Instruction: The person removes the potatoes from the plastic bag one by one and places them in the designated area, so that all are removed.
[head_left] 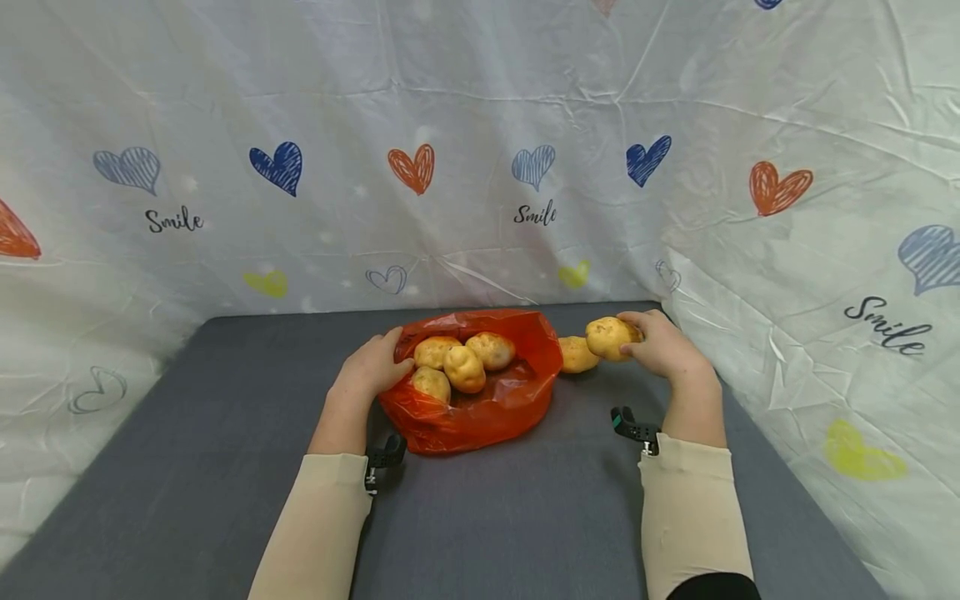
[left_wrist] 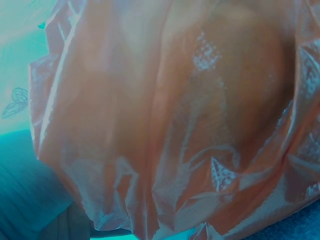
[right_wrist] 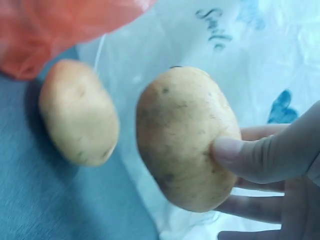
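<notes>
A red plastic bag (head_left: 480, 425) lies with its mouth open on the grey table, several potatoes (head_left: 464, 369) inside it. At the bag's left rim, my left hand (head_left: 371, 364) holds the plastic, its thumb over the edge beside the potatoes. The left wrist view is filled by the bag's crinkled side (left_wrist: 150, 125), which hides that hand's fingers. To the right of the bag, my right hand (head_left: 663, 343) pinches a potato (right_wrist: 185, 140) between thumb and fingers. Another potato (right_wrist: 80, 112) rests on the table between the bag and the held one.
The dark grey tabletop (head_left: 510, 517) stretches in front of the bag and to both sides. Behind it hangs a white sheet (head_left: 465, 250) printed with hearts and the word Smile. The sheet also runs along the left and right sides.
</notes>
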